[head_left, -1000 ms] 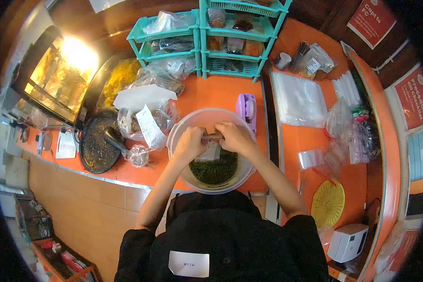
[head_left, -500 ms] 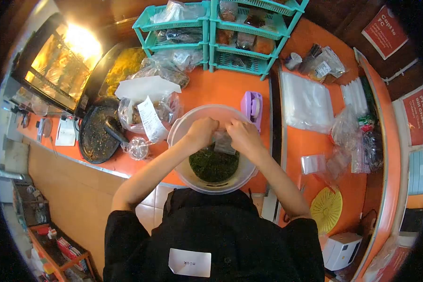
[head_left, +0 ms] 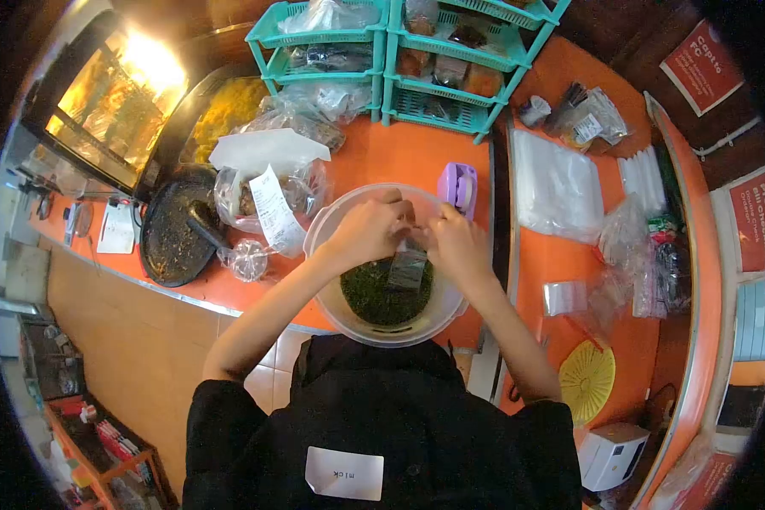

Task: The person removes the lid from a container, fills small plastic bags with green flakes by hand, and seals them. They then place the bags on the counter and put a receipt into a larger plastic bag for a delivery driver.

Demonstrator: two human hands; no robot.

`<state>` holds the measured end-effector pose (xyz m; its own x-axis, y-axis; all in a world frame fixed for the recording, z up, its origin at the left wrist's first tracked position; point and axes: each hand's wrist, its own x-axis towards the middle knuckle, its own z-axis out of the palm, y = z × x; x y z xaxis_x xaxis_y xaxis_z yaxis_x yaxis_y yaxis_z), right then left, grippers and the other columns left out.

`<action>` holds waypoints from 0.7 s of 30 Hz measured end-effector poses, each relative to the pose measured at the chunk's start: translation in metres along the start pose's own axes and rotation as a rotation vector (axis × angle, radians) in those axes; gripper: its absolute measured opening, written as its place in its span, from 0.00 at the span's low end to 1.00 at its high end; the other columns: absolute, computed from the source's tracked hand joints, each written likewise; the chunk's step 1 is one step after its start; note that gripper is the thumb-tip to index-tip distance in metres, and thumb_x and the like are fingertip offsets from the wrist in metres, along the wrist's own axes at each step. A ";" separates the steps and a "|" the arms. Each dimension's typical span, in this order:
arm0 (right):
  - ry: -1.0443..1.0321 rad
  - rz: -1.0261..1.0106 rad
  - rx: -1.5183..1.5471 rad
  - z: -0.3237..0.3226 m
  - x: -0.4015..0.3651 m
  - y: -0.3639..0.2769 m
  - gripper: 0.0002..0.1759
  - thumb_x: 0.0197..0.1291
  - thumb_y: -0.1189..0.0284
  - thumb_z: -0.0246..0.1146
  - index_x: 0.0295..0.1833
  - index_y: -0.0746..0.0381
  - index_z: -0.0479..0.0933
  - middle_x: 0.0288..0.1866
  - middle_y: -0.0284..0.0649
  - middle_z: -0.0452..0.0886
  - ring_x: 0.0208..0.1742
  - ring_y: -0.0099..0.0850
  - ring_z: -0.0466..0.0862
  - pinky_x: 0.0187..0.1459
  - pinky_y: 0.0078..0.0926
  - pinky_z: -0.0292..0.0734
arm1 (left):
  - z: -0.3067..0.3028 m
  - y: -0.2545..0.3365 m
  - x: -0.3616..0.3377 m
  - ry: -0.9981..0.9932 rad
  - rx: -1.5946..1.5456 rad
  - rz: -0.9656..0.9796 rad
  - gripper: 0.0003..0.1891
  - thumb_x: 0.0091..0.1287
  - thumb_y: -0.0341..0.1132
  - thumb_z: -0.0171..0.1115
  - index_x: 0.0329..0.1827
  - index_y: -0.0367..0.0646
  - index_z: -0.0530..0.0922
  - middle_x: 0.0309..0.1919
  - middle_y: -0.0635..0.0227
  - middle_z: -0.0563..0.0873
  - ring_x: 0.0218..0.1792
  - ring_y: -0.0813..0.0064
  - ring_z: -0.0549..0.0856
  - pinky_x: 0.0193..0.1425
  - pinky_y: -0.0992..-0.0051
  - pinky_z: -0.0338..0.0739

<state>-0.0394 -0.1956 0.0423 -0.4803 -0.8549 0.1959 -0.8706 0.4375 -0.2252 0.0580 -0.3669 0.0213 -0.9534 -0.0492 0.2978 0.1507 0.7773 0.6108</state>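
A round translucent tub (head_left: 327, 293) stands at the counter's front edge, with dark green chopped stuff (head_left: 382, 297) in its bottom. Over the tub, my left hand (head_left: 372, 228) and my right hand (head_left: 457, 242) are closed close together, pinching the top of a small clear plastic bag (head_left: 406, 267). The bag hangs down above the green stuff; whether anything is inside is too small to tell. Just behind my right hand is a purple tape dispenser (head_left: 458, 187).
Left of the tub are a bagged item with a paper receipt (head_left: 274, 208) and a black stone mortar (head_left: 177, 242). Teal racks (head_left: 438, 115) rise behind. On the right counter lie plastic bags (head_left: 557, 183) and a yellow round piece (head_left: 587, 382).
My left hand has shifted slightly right and up, its fingers now nearer my right hand. The small bag hangs more visibly below them, and my right hand has turned a little.
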 end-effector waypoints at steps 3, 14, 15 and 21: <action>-0.039 0.006 0.268 0.002 0.004 0.003 0.05 0.57 0.76 0.68 0.38 0.64 0.84 0.37 0.50 0.85 0.38 0.49 0.88 0.39 0.45 0.83 | -0.002 -0.012 -0.010 0.117 -0.062 -0.025 0.10 0.55 0.22 0.65 0.41 0.41 0.83 0.38 0.63 0.82 0.42 0.54 0.85 0.45 0.58 0.80; -0.320 0.113 0.884 -0.003 0.003 -0.013 0.06 0.58 0.77 0.70 0.40 0.68 0.83 0.25 0.39 0.84 0.29 0.27 0.86 0.33 0.29 0.79 | -0.006 0.033 -0.040 0.280 -0.201 -0.178 0.07 0.68 0.31 0.66 0.33 0.36 0.82 0.32 0.57 0.85 0.32 0.58 0.85 0.37 0.63 0.78; -0.353 0.130 0.932 -0.002 0.004 -0.012 0.05 0.59 0.77 0.69 0.39 0.68 0.83 0.25 0.37 0.84 0.28 0.27 0.86 0.31 0.28 0.78 | -0.003 0.027 -0.045 0.132 -0.271 -0.206 0.08 0.69 0.31 0.65 0.33 0.36 0.82 0.31 0.56 0.85 0.29 0.58 0.85 0.35 0.63 0.78; -0.471 0.251 1.008 -0.005 0.006 -0.013 0.08 0.64 0.75 0.64 0.32 0.66 0.82 0.23 0.37 0.83 0.20 0.25 0.82 0.21 0.23 0.71 | 0.000 0.013 -0.050 0.120 -0.363 -0.219 0.10 0.65 0.32 0.67 0.30 0.34 0.83 0.24 0.51 0.83 0.28 0.53 0.87 0.34 0.60 0.79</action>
<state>-0.0317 -0.2045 0.0511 -0.3558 -0.8877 -0.2923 -0.1716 0.3695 -0.9132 0.1079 -0.3547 0.0145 -0.9393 -0.2772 0.2022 0.0507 0.4708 0.8808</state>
